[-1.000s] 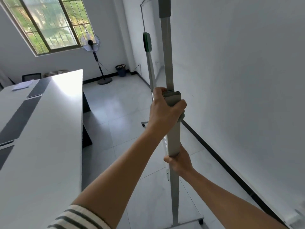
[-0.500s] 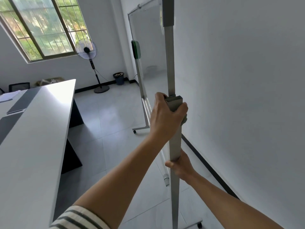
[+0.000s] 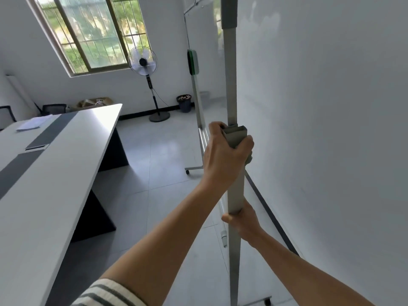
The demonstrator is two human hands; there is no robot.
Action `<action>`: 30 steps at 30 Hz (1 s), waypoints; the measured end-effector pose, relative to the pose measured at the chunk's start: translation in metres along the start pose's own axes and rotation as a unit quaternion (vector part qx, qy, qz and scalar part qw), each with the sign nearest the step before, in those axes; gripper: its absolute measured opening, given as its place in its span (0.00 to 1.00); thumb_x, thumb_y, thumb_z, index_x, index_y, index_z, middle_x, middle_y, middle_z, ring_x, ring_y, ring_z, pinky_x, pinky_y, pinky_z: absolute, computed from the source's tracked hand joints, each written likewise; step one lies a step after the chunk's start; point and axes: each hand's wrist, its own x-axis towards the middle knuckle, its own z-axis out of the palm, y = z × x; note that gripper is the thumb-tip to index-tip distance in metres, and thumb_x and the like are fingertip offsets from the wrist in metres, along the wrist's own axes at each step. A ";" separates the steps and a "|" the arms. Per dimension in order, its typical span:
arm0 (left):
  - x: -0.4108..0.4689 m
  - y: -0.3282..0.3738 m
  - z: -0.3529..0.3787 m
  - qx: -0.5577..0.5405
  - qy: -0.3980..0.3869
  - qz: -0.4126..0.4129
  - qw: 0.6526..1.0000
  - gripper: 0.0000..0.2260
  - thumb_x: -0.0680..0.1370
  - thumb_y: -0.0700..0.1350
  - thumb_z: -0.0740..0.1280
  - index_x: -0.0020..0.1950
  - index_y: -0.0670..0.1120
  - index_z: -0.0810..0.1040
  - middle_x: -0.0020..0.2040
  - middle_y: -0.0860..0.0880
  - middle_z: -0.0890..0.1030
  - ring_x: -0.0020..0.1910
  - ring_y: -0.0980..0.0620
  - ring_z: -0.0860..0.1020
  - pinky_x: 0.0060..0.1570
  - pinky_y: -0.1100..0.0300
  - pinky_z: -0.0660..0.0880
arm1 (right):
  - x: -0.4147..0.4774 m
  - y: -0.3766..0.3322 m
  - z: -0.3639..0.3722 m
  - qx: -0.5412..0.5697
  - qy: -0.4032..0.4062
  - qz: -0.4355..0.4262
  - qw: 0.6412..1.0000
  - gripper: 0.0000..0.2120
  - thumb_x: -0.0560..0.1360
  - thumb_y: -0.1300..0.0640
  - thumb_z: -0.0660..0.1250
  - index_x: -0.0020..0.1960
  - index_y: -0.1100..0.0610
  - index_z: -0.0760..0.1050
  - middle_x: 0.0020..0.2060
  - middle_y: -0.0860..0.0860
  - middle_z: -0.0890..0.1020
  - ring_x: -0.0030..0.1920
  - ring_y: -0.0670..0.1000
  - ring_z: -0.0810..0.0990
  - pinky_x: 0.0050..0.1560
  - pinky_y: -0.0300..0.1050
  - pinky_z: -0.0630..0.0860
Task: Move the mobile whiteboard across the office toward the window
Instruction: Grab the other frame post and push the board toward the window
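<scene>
The mobile whiteboard [image 3: 207,51] stands edge-on ahead of me, its glossy panel running away along the right wall. Its near grey upright post [image 3: 229,85] rises through the middle of the view. My left hand [image 3: 225,155] is wrapped around the post's wider lower sleeve at its top. My right hand [image 3: 242,219] grips the same post lower down. The far post [image 3: 196,100] carries a green knob, and its foot ends in a castor [image 3: 187,172]. A near castor [image 3: 267,301] shows at the bottom edge. The window [image 3: 92,34] is at the far left wall.
A long white table [image 3: 44,173] with dark inlays fills the left side. A standing fan [image 3: 144,65] and a dark waste bin [image 3: 184,103] stand near the far wall. The white wall [image 3: 331,129] is close on the right. Grey tiled floor [image 3: 159,160] lies between table and whiteboard.
The whiteboard's far end has swung out from the wall, so its panel face now shows. The view has shifted; window, fan and bin look nearer. Both hands keep their grip on the post.
</scene>
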 end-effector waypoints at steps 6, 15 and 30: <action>0.107 -0.023 0.014 0.028 0.028 -0.024 0.999 0.18 0.66 0.54 0.69 0.49 0.55 0.64 0.39 0.48 0.81 0.41 0.39 0.83 0.44 0.37 0.81 | 0.116 -0.016 -0.009 -0.034 -0.031 -0.021 0.999 0.30 0.65 0.63 0.72 0.65 0.55 0.68 0.33 0.47 0.73 0.33 0.47 0.73 0.33 0.37 0.69; 0.262 -0.065 0.032 0.041 0.057 -0.006 0.997 0.18 0.67 0.56 0.68 0.50 0.56 0.63 0.39 0.48 0.81 0.37 0.43 0.83 0.45 0.37 0.80 | 0.274 -0.036 -0.011 -0.050 -0.061 -0.041 0.996 0.32 0.62 0.56 0.72 0.65 0.53 0.67 0.35 0.46 0.73 0.35 0.47 0.74 0.35 0.39 0.72; 0.524 -0.136 0.031 0.081 0.039 0.008 0.996 0.22 0.65 0.63 0.69 0.50 0.58 0.63 0.48 0.49 0.82 0.45 0.46 0.84 0.46 0.44 0.82 | 0.547 -0.086 0.003 -0.020 -0.115 -0.001 0.993 0.23 0.65 0.66 0.72 0.54 0.51 0.68 0.36 0.48 0.72 0.38 0.49 0.72 0.36 0.38 0.71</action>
